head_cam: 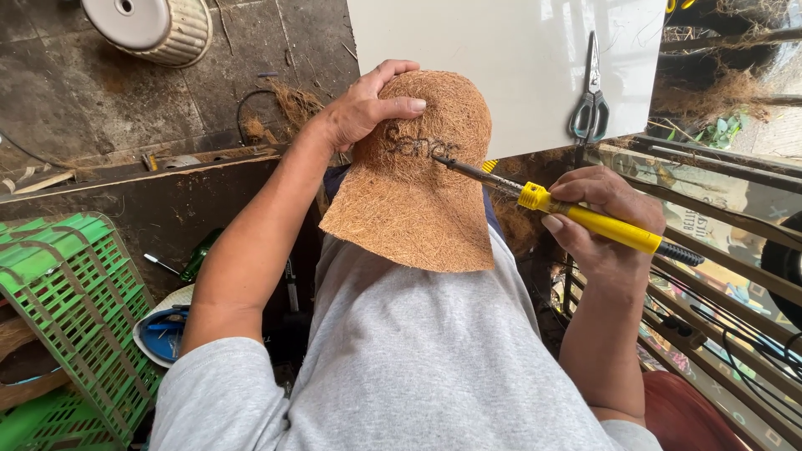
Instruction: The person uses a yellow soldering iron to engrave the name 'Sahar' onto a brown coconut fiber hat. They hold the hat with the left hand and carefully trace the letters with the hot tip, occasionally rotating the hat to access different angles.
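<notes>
- Nearest, at 5 o'clock, the right hand is closed in a pen-like grip around a yellow-handled soldering iron; its tip touches the dark lettering burnt into the fibre.
- At centre, the coir fibre sheet is draped over the lap.
- At 12 o'clock, the left hand is curled over the sheet's top edge, thumb lying just above the lettering.
- A slip of the hot tip could likely scorch the fibre or burn that thumb.
- Farther, at 1 o'clock, scissors lie on a white board.

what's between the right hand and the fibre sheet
In the head view, only the soldering iron: right hand grips its yellow handle, and its metal shaft reaches the coconut-fibre sheet.
</notes>
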